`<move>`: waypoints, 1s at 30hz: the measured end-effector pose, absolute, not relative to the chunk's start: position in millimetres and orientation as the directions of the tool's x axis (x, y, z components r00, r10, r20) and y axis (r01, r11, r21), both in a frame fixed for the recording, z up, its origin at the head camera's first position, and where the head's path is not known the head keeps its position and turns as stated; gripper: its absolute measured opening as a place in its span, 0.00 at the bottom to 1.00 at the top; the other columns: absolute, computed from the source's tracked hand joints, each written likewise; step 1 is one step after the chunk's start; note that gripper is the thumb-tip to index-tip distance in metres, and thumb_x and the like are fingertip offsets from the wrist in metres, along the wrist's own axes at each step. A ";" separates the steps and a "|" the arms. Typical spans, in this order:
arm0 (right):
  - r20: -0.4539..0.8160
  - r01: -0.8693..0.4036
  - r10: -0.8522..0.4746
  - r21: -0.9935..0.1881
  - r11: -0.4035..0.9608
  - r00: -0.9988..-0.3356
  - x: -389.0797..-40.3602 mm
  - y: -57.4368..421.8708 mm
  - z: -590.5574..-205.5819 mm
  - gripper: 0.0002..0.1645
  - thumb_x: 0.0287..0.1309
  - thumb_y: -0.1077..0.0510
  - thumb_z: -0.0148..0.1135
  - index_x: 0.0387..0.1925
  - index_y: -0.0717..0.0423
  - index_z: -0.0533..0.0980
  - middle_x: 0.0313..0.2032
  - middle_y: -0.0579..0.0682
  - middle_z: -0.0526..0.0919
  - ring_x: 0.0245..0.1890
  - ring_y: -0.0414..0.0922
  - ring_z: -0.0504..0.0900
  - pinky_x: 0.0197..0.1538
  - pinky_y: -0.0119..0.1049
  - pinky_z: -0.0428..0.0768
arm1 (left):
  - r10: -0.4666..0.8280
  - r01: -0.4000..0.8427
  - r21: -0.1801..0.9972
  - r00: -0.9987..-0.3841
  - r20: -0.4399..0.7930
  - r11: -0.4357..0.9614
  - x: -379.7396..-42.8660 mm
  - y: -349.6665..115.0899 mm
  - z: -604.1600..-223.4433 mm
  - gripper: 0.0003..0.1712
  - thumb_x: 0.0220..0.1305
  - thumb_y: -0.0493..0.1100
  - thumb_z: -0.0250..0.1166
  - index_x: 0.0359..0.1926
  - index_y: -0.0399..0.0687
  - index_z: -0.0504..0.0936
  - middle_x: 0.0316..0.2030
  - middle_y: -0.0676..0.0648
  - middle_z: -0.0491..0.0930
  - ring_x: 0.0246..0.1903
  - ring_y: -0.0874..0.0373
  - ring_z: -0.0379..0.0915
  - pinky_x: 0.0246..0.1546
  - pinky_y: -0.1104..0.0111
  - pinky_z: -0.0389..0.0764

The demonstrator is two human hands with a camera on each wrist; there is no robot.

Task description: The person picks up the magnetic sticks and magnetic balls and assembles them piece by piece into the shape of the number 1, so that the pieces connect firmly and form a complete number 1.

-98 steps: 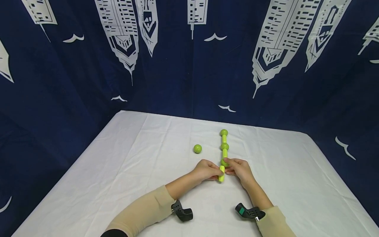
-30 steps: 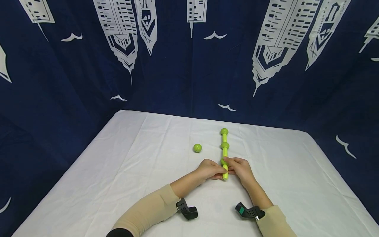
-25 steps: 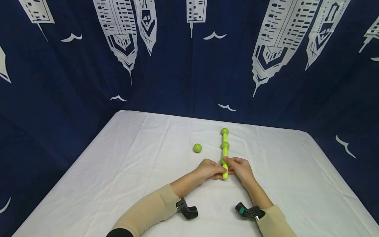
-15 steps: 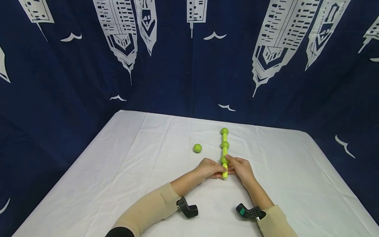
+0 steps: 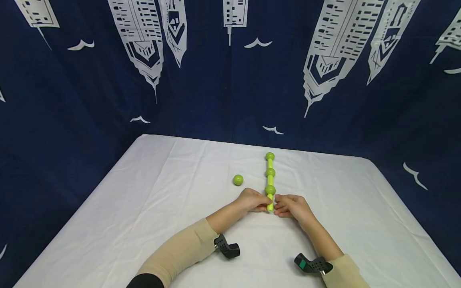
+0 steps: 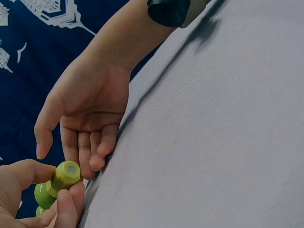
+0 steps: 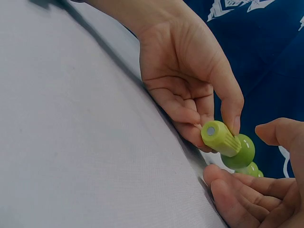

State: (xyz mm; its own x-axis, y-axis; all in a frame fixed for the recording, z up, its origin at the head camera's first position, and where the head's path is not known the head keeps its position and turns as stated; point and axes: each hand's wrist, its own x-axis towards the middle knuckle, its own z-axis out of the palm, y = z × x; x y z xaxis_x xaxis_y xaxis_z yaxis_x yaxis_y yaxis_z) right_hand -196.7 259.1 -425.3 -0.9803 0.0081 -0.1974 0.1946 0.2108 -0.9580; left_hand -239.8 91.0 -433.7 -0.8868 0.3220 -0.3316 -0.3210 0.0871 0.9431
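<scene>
Thumb and fingers of my left hand pinch the near yellow-green rod of a straight chain lying on the table. The chain alternates such rods with green balls; the nearest ball adjoins the held rod, and the middle ball and far ball follow. A round grey disc shows in the rod's free end in the right wrist view. My right hand is just right of the rod, fingers relaxed and slightly bent, holding nothing; the left wrist view shows its palm.
A loose green ball lies left of the chain. White cloth covers the table, and a dark blue printed curtain hangs behind it. Black wrist cameras sit below the left hand and the right hand.
Earlier the left hand brought the rod rightward into line with the chain's near ball. The right hand has since let go of that ball and drawn back to the right.
</scene>
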 end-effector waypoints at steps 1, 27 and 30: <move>-0.199 0.195 0.003 -0.958 0.210 -0.980 -195.9 259.0 -424.9 0.26 0.66 0.54 0.58 0.48 0.78 0.74 0.28 0.52 0.84 0.26 0.42 0.85 0.32 0.31 0.83 | 0.323 -0.321 0.943 -0.886 -0.333 0.092 -240.6 90.5 -433.6 0.05 0.53 0.34 0.71 0.26 0.36 0.82 0.19 0.49 0.80 0.17 0.66 0.76 0.22 0.78 0.78; -0.219 0.218 0.016 -0.960 0.176 -0.976 -201.0 242.5 -426.2 0.25 0.68 0.55 0.57 0.49 0.79 0.73 0.24 0.52 0.83 0.23 0.40 0.83 0.29 0.29 0.82 | 0.412 -0.292 0.956 -0.868 -0.279 0.032 -249.1 88.2 -435.8 0.08 0.51 0.29 0.70 0.34 0.29 0.85 0.26 0.43 0.85 0.28 0.59 0.83 0.35 0.70 0.83; -0.211 0.215 0.040 -0.960 0.182 -0.977 -202.2 240.9 -426.4 0.25 0.66 0.57 0.59 0.50 0.79 0.73 0.23 0.51 0.83 0.23 0.39 0.83 0.29 0.28 0.82 | 0.450 -0.270 0.962 -0.857 -0.252 0.024 -248.0 85.2 -435.2 0.11 0.50 0.27 0.70 0.37 0.27 0.84 0.29 0.43 0.85 0.32 0.57 0.83 0.38 0.69 0.83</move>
State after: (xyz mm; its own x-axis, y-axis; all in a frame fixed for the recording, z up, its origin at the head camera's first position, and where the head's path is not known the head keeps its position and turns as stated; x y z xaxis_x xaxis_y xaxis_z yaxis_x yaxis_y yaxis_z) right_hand -202.2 240.9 -426.4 -0.9767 0.0397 -0.2110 0.2147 0.1818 -0.9596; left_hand -248.0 85.2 -435.2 -0.8568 0.4501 -0.2517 -0.2703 0.0236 0.9625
